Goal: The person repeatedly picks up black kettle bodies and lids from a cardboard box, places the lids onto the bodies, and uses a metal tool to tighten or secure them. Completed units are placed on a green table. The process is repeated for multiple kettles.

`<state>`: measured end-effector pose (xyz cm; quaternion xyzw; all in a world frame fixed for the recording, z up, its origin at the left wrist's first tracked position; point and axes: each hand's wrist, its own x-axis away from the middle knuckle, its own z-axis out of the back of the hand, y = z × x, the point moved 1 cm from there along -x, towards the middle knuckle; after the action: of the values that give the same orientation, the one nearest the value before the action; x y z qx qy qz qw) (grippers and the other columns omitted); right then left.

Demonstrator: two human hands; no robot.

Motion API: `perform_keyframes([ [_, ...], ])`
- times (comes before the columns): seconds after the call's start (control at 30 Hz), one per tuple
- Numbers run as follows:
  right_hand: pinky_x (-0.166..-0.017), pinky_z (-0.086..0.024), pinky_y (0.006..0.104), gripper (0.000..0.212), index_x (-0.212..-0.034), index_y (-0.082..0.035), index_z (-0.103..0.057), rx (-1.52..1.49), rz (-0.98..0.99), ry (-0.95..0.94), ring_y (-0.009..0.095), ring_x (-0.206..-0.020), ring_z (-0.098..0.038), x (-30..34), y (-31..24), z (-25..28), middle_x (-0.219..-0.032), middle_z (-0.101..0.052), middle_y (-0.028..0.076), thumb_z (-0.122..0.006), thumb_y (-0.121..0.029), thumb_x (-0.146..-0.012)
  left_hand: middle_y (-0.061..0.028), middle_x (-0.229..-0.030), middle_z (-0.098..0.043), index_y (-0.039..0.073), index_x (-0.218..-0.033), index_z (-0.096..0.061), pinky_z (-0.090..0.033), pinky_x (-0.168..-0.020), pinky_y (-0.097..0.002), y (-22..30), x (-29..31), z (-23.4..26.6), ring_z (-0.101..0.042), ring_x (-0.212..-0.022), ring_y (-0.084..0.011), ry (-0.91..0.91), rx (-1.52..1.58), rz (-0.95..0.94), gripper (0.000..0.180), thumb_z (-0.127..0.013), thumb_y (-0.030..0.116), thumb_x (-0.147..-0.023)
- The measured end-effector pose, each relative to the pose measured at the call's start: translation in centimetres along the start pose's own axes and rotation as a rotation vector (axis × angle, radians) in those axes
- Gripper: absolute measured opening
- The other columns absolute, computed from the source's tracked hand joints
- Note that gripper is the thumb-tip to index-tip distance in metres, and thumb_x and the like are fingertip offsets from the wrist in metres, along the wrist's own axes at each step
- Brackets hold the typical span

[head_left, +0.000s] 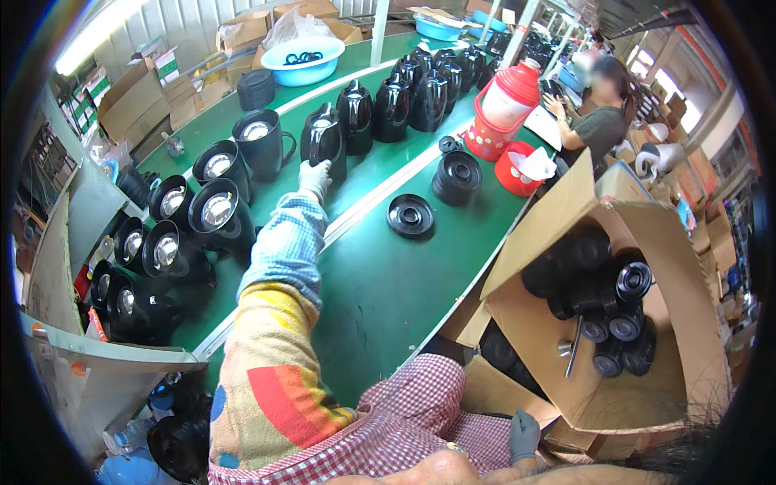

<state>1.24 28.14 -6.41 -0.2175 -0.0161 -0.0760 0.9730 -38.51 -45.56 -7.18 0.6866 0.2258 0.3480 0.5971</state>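
My left hand (315, 179), in a pale glove, reaches over the green conveyor belt with its fingers closed around the handle of a black jug (325, 133). That jug stands upright at the near end of a row of glossy black jugs (390, 111). Left of it are several wide-mouthed black jugs (260, 153) with silvery insides. Low at the right, beside my checked apron, my right hand (525, 437) wears a grey glove. Its fingers are curled in; whether they hold anything is hidden.
A round black lid (411, 216) and stacked black lids (457, 176) lie on the belt. Beyond are a red-and-white container (512, 93) and a red tub (520, 171). An open carton (598, 404) of black parts stands right. A person (602, 113) works farther along.
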Motion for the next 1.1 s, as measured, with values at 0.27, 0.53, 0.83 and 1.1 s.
perform_keyframes([
  [0.27,-0.089,-0.052,0.0480,0.028,-0.106,-0.002,-0.074,0.174,-0.002,0.013,0.039,-0.099,-0.067,1.1,1.6,-0.2,-0.102,-0.073,0.023,-0.063,-0.024,-0.092,-0.0127,-0.141,-0.053,0.010,-0.130,-0.062,-0.026,-0.118,-0.0504,13.1,1.9,6.9,-0.043,-0.136,-0.0332,0.509,-1.509,-0.699,0.050,-0.065,0.019,-0.082],
  [0.53,-0.086,-0.054,0.0482,0.026,-0.103,-0.003,-0.073,0.065,0.078,0.009,0.039,-0.095,-0.068,0.3,-1.0,0.4,-0.101,-0.073,0.020,-0.065,-0.025,-0.093,-0.0161,-0.113,-0.069,0.012,-0.109,-0.071,-0.053,-0.095,-0.0440,15.9,-0.8,7.8,-0.065,-0.110,-0.0362,0.431,-1.307,-1.146,0.029,-0.062,0.002,-0.083],
  [0.83,-0.092,-0.054,0.0454,0.029,-0.114,-0.005,-0.072,-0.063,0.168,0.187,0.037,-0.103,-0.067,0.4,-1.8,2.3,-0.112,-0.072,0.019,-0.066,-0.024,-0.092,-0.0185,-0.137,-0.060,0.009,-0.128,-0.063,-0.050,-0.104,-0.0454,24.7,19.2,5.4,-0.059,-0.125,-0.0394,-0.145,-0.915,-1.616,0.055,-0.078,-0.001,-0.077],
  [1.1,-0.112,-0.042,0.0382,0.040,-0.134,0.001,-0.061,-0.562,0.358,0.250,0.032,-0.131,-0.056,1.3,-10.9,10.9,-0.138,-0.060,0.020,-0.064,-0.014,-0.097,-0.0213,-0.135,-0.055,0.002,-0.083,-0.061,-0.045,-0.105,-0.0526,13.2,48.3,-2.6,-0.052,-0.127,-0.0451,-1.467,-0.556,-1.586,0.028,-0.081,0.008,-0.066],
])
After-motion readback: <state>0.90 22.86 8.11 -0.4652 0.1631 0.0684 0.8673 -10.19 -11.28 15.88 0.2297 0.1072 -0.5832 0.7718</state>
